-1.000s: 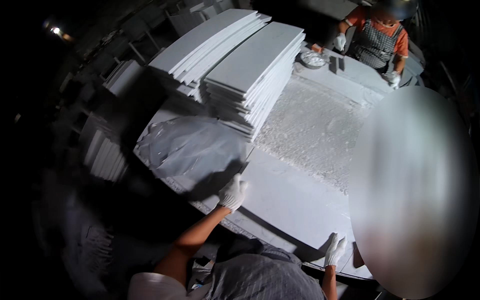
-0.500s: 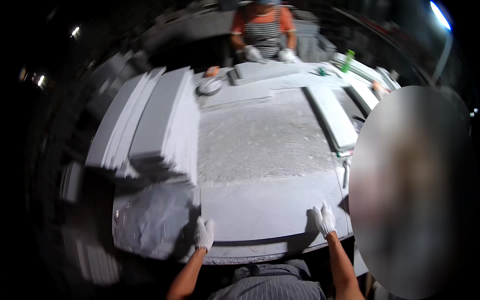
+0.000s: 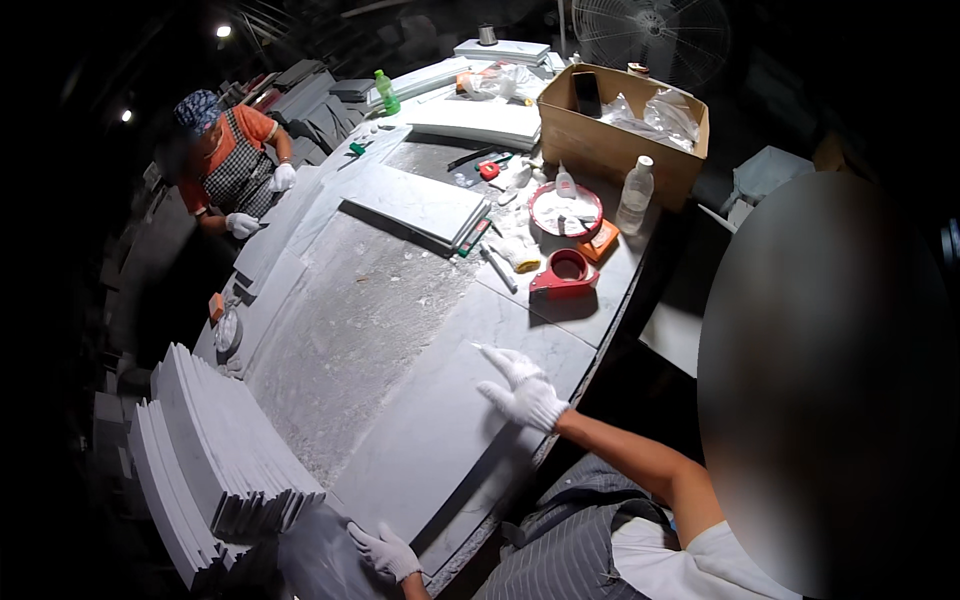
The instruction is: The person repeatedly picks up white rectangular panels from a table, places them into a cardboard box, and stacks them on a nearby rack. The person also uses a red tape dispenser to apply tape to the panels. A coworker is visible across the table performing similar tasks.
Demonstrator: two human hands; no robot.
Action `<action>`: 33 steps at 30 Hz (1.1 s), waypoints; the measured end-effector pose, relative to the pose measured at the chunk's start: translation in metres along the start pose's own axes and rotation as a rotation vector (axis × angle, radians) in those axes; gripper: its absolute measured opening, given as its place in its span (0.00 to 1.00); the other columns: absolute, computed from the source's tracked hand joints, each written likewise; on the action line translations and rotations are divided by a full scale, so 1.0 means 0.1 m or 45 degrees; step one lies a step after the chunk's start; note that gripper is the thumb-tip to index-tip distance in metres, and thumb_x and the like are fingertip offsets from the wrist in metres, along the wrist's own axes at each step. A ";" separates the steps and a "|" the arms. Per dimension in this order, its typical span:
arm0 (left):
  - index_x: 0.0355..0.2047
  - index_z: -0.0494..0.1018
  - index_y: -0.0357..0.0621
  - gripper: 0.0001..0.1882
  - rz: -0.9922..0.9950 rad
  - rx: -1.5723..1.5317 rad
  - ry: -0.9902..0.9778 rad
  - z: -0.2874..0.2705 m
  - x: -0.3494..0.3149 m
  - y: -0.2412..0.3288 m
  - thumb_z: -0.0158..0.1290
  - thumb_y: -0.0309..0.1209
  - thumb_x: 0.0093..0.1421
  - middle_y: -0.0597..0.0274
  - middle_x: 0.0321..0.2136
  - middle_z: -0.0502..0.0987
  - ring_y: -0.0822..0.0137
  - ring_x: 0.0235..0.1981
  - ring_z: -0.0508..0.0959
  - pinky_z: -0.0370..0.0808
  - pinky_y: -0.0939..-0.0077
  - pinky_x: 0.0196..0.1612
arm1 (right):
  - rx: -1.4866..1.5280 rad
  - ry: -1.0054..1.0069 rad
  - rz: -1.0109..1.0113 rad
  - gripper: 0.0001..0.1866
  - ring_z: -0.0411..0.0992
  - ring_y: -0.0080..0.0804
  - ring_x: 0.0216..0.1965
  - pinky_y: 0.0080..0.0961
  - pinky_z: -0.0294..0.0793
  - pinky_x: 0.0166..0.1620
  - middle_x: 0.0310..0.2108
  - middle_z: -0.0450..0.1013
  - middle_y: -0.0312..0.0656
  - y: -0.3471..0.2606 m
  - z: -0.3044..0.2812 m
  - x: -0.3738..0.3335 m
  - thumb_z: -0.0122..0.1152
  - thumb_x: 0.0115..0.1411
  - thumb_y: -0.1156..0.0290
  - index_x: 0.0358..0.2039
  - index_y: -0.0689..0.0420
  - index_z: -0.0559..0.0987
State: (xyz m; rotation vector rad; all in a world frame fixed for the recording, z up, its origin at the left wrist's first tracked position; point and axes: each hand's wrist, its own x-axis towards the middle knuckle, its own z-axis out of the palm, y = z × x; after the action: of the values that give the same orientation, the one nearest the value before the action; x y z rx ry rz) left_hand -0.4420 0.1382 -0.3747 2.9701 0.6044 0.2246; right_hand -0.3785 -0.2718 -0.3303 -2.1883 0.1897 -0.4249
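Observation:
A long white marble-like slab (image 3: pixel 425 445) lies flat along the near edge of the worktable. My right hand (image 3: pixel 522 390), in a white knit glove, is open with its fingers spread over the slab's right end. Whether it touches the stone I cannot tell. At the slab's left end is my left hand (image 3: pixel 385 550), also gloved, with its fingers stretched out beside a clear plastic sheet or bag (image 3: pixel 325 555). Neither hand grips anything.
Stacked slabs (image 3: pixel 235 440) stand at the left. A red tape dispenser (image 3: pixel 563 278), red-rimmed bowl (image 3: pixel 566 212), clear bottle (image 3: pixel 635 195) and cardboard box (image 3: pixel 620 140) line the right side. Another person (image 3: pixel 240 160) in orange works across the table. A large fan (image 3: pixel 652 35) stands behind.
The view has swung to the right, bringing the box, bowl and tape dispenser into sight. My right hand's fingers have spread apart. Both hands stay near opposite ends of the slab.

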 end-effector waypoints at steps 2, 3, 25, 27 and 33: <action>0.65 0.56 0.41 0.32 0.215 -0.024 0.195 0.00 -0.12 0.26 0.53 0.34 0.63 0.47 0.63 0.61 0.47 0.61 0.66 0.64 0.57 0.60 | 0.617 -0.096 -0.166 0.35 0.73 0.44 0.51 0.38 0.69 0.59 0.52 0.73 0.49 -0.58 -0.66 -0.01 0.62 0.60 0.64 0.66 0.55 0.61; 0.64 0.57 0.42 0.32 0.317 -0.039 0.293 -0.01 -0.20 0.41 0.54 0.33 0.62 0.48 0.64 0.60 0.48 0.61 0.65 0.64 0.58 0.61 | 0.918 -0.235 -0.176 0.30 0.75 0.40 0.48 0.35 0.75 0.50 0.52 0.72 0.49 -0.99 -1.20 0.00 0.61 0.59 0.75 0.63 0.59 0.65; 0.55 0.67 0.41 0.27 1.737 -0.230 -1.177 1.37 -2.64 5.51 0.55 0.40 0.57 0.43 0.51 0.73 0.45 0.52 0.74 0.72 0.56 0.54 | 0.307 0.836 0.833 0.31 0.66 0.35 0.58 0.30 0.65 0.61 0.59 0.67 0.48 2.68 -3.34 -2.17 0.56 0.65 0.71 0.66 0.63 0.59; 0.56 0.65 0.40 0.29 1.603 -0.195 -1.136 1.57 -2.80 5.77 0.55 0.40 0.56 0.43 0.52 0.72 0.43 0.53 0.72 0.72 0.55 0.54 | 0.563 0.896 1.218 0.37 0.58 0.38 0.66 0.30 0.56 0.66 0.66 0.57 0.54 3.35 -2.89 -2.56 0.56 0.66 0.67 0.69 0.64 0.51; 0.54 0.63 0.39 0.32 1.357 -0.055 -1.196 1.95 -3.11 6.04 0.57 0.43 0.53 0.41 0.53 0.68 0.42 0.53 0.71 0.72 0.51 0.52 | 0.530 0.443 1.748 0.48 0.56 0.45 0.67 0.31 0.56 0.66 0.66 0.58 0.58 4.08 -2.07 -2.94 0.56 0.63 0.49 0.69 0.68 0.46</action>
State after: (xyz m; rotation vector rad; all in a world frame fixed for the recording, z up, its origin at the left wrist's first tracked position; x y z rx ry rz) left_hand -0.4633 -0.5518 -0.5273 2.5531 -1.0312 -0.9888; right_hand -0.7219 -0.5897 -0.6077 -1.1502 1.5023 -0.0160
